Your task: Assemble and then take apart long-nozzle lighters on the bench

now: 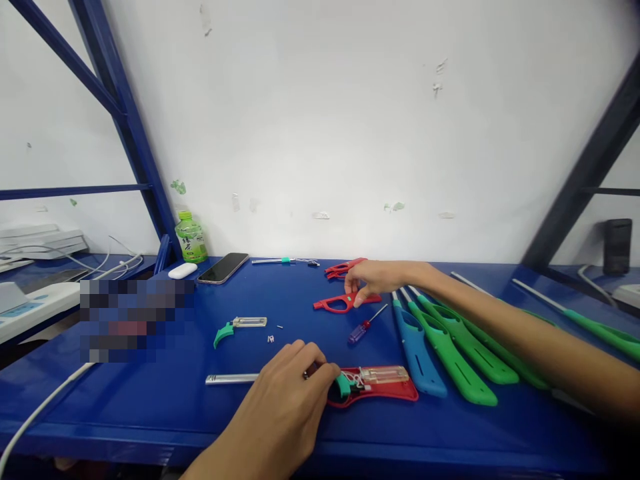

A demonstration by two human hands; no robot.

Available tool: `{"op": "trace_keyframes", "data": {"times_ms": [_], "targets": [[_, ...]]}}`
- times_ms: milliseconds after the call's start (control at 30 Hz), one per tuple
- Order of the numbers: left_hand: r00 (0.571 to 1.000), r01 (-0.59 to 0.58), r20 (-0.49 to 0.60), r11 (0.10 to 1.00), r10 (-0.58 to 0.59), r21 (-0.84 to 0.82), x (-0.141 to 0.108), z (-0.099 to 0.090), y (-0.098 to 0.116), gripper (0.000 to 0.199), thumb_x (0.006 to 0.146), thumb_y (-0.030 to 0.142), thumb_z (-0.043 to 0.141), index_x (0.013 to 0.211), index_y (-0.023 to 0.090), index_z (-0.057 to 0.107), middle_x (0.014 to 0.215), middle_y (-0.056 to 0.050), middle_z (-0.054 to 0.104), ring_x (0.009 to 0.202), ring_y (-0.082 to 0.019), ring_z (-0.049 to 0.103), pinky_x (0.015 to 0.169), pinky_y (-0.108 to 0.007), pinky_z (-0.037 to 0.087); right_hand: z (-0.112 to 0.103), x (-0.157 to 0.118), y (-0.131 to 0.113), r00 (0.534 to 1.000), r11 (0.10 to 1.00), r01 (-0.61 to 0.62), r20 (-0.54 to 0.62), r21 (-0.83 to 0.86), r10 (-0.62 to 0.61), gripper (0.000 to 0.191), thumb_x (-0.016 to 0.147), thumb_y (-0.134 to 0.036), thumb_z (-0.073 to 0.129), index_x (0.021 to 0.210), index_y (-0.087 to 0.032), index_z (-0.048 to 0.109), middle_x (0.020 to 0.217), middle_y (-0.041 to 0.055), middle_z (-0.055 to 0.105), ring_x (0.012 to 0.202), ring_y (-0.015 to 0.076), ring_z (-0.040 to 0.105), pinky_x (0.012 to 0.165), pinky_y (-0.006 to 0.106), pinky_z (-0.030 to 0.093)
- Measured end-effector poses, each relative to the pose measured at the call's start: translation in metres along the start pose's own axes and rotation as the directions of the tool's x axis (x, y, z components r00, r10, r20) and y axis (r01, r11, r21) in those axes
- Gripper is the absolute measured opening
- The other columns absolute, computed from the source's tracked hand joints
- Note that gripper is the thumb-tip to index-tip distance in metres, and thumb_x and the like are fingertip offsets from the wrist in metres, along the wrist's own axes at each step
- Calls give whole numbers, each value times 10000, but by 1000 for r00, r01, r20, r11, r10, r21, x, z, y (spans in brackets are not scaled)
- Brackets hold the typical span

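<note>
My left hand (295, 390) is closed over the front of an opened lighter, whose red half-shell (395, 392) lies on the blue table. Inside the shell are a clear fuel tank (385, 375), thin white wiring and a green trigger (343, 385). A silvery metal tube (233, 379) sticks out to the left from under that hand. Farther back, my right hand (373, 277) pinches a red handle shell (334, 305) lying on the table. Behind its fingers sits another red shell piece (340, 269). A purple-handled screwdriver (361, 331) rests just in front.
Blue (423, 363) and green (463, 370) lighters lie under my right forearm. To the left are a clear tank with green trigger (243, 323), small white parts (271, 339) and a metal rod (273, 261). A phone (225, 268), white case (183, 271) and bottle (191, 239) stand farther back.
</note>
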State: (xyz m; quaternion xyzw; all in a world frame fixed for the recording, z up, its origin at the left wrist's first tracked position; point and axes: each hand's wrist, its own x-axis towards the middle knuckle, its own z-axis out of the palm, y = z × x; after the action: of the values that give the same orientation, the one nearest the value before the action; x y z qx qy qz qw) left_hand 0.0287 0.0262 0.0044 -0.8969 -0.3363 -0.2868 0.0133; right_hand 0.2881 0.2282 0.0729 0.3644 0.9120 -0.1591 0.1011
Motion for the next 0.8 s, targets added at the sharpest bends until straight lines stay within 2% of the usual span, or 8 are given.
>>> {"op": "trace_keyframes", "data": {"times_ms": [233, 333, 433, 500, 567, 700, 733, 800], "targets": [[998, -25, -51, 999, 23, -35, -1, 5, -4, 303, 1024, 21, 429, 1134, 199, 649, 985, -59, 633, 844, -209, 589, 743, -342, 532, -18, -20, -21, 987, 995, 79, -145, 53, -70, 324, 1030, -393, 670, 1272, -179, 657, 1236, 88, 695, 1021, 228, 704, 880, 436, 606], [979, -7, -202, 999, 0, -34, 0, -3, -6, 286, 1039, 52, 473, 1204, 222, 632, 1107, -65, 628, 966, -199, 611, 845, -335, 548, -31, -41, -44, 968, 990, 121, -228, 73, -102, 324, 1076, -409, 566, 1296, -175, 611, 1063, 74, 722, 925, 212, 676, 825, 378, 557], [911, 113, -406, 991, -75, 70, 1, -19, -11, 375, 1045, 117, 538, 1387, 262, 592, 1297, -80, 586, 1029, -181, 628, 880, -303, 555, -34, -70, -75, 951, 988, 143, -286, 63, -119, 352, 1093, -442, 498, 1334, -207, 604, 1124, 96, 726, 939, 229, 642, 810, 372, 503], [878, 192, -463, 975, -118, 116, 0, -30, -14, 509, 1051, 199, 581, 1545, 269, 478, 1401, -97, 562, 1036, -181, 655, 851, -286, 571, -26, -89, -97, 949, 986, 155, -285, 66, -131, 364, 1102, -473, 477, 1347, -250, 625, 1189, 83, 732, 984, 238, 659, 839, 376, 506], [897, 159, -432, 979, -92, 124, -2, -35, -16, 512, 1062, 256, 592, 1559, 257, 469, 1368, -82, 624, 1072, -186, 683, 891, -279, 579, -11, -106, -117, 949, 978, 175, -285, 115, -137, 385, 1112, -502, 441, 1367, -285, 632, 1197, 62, 745, 995, 241, 688, 843, 373, 530], [934, 1, -354, 994, 39, 110, -6, -33, -15, 273, 1088, 177, 534, 1343, 225, 619, 1076, -14, 757, 933, -145, 719, 853, -234, 578, 28, -127, -138, 924, 981, 141, -372, 132, -83, 345, 1115, -469, 449, 1369, -363, 655, 1267, 23, 746, 1107, 250, 717, 953, 386, 570], [940, -9, -338, 994, 45, 107, -7, -32, -14, 256, 1092, 159, 513, 1311, 211, 634, 1033, -13, 765, 889, -144, 717, 814, -232, 579, 39, -130, -139, 908, 985, 121, -415, 121, -61, 326, 1107, -461, 474, 1379, -398, 642, 1277, 14, 739, 1108, 243, 724, 935, 367, 591], [958, -6, -286, 996, 32, 90, -9, -31, -13, 247, 1098, 166, 487, 1263, 191, 670, 967, -16, 770, 827, -151, 710, 747, -238, 581, 60, -134, -138, 862, 992, 94, -505, 86, -38, 435, 1042, -495, 608, 1471, -433, 564, 1348, 37, 696, 1130, 264, 729, 907, 356, 624]]}}
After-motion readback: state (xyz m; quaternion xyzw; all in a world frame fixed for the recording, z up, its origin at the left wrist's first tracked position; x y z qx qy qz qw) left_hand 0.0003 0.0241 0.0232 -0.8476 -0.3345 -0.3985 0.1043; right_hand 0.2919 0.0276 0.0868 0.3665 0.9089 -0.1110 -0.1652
